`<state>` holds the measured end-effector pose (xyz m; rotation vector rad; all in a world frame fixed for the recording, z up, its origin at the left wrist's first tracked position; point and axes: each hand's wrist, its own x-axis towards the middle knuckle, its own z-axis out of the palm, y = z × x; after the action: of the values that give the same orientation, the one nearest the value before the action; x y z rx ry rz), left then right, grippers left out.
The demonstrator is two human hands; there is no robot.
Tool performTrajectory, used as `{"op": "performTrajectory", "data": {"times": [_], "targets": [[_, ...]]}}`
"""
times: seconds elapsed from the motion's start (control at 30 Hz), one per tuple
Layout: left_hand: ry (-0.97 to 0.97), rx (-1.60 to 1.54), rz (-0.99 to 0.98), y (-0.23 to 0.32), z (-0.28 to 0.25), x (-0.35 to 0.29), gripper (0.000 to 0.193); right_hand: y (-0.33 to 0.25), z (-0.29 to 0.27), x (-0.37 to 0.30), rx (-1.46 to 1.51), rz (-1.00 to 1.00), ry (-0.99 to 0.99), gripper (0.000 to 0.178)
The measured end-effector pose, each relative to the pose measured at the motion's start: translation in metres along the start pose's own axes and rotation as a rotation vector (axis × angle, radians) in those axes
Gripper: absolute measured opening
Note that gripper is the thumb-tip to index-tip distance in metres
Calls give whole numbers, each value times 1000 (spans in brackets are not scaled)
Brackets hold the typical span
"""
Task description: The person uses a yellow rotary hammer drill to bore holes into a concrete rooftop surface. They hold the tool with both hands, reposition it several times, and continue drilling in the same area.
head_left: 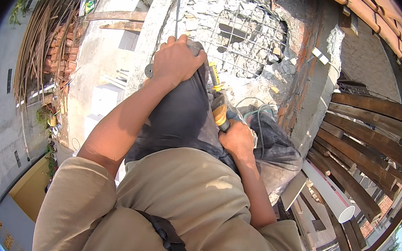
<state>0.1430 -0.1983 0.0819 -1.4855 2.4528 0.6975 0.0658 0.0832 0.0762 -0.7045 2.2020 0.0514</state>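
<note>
Right hand (239,139): grip clenched around a yellow-and-black tool (220,115), located near view centre, toward 1 o'clock. Left hand (178,61): grip released, resting over the dark-trousered knee (194,80). Broken concrete (256,49) with exposed mesh: toward 1 o'clock.

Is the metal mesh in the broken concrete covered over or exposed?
Exposed, at least across the broken patch: the mesh shows as bare crossing bars, with rubble visible between them.
</note>
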Motion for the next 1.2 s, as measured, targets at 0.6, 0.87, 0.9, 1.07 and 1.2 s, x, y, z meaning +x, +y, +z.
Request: {"op": "performTrajectory", "data": {"times": [0.6,0.87,0.9,1.07,1.2], "targets": [[-188,-99,657,35,120,-117,70,5,23,-28,366,-273,251,33],[-268,-202,635,29,134,-106,40,9,37,5,302,-335,468,29],[-287,-174,574,31,137,-101,39,8,36,8,303,-346,485,28],[-307,-233,367,29,154,-90,43,1,21,3,231,-183,129,26],[-220,-249,424,19,164,-102,49,-2,18,-7,321,-169,156,30]]}}
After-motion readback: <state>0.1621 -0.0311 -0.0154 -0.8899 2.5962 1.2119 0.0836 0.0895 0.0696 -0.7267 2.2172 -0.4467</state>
